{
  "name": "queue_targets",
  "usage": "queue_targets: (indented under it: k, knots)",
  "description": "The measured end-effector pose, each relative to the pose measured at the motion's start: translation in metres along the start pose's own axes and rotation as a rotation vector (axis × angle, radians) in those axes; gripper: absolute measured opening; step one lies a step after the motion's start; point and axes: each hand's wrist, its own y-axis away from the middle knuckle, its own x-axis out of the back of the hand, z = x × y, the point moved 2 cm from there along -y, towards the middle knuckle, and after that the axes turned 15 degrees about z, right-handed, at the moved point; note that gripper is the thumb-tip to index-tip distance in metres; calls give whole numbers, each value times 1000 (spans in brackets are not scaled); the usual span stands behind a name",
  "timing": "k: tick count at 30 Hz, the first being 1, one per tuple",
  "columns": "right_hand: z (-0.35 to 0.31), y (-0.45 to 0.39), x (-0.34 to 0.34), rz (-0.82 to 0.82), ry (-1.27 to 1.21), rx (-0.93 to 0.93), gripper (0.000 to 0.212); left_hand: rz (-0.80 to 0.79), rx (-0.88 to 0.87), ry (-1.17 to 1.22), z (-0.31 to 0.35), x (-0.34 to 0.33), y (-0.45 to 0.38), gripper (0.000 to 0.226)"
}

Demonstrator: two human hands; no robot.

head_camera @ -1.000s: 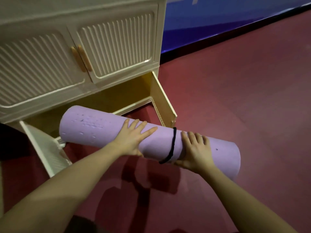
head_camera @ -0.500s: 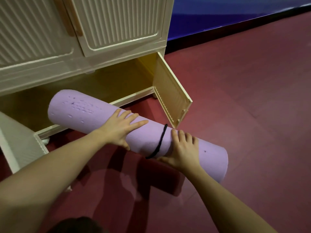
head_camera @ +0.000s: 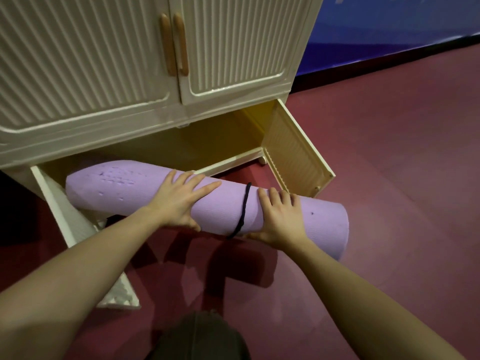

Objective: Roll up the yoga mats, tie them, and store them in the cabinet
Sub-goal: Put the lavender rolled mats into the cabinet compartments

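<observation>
Storing step. I hold the rolled lilac foam yoga mat (head_camera: 145, 189), tied with a black cord (head_camera: 243, 209), in both hands: left hand (head_camera: 179, 197) wraps over its middle with the thumb under, right hand (head_camera: 281, 216) clasps it right of the cord. Mat's left end is at the mouth of the cream ribbed cabinet's (head_camera: 233, 48) open bottom compartment (head_camera: 197, 146); its right end sticks out over the dark red floor (head_camera: 389, 152). Next, I judge: swing the right end past the open right door (head_camera: 293, 152) and push in.
</observation>
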Motion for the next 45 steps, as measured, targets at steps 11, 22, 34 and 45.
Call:
queue_targets:
  k: [11,22,34,45]
  knots:
    - [-1,-39,18,-20,63,126,110,-9,94,62,-19,-4,-9,132]
    - [12,-47,-22,11,-8,66,104,-61,66,72,-20,-34,-32,127]
    - [19,-33,-59,83,-121,-6,104,-6,-107,-42,-13,-54,-52,131]
    - [-29,-93,-72,156,-145,176,104,38,183,-82,-60,-56,-8,133]
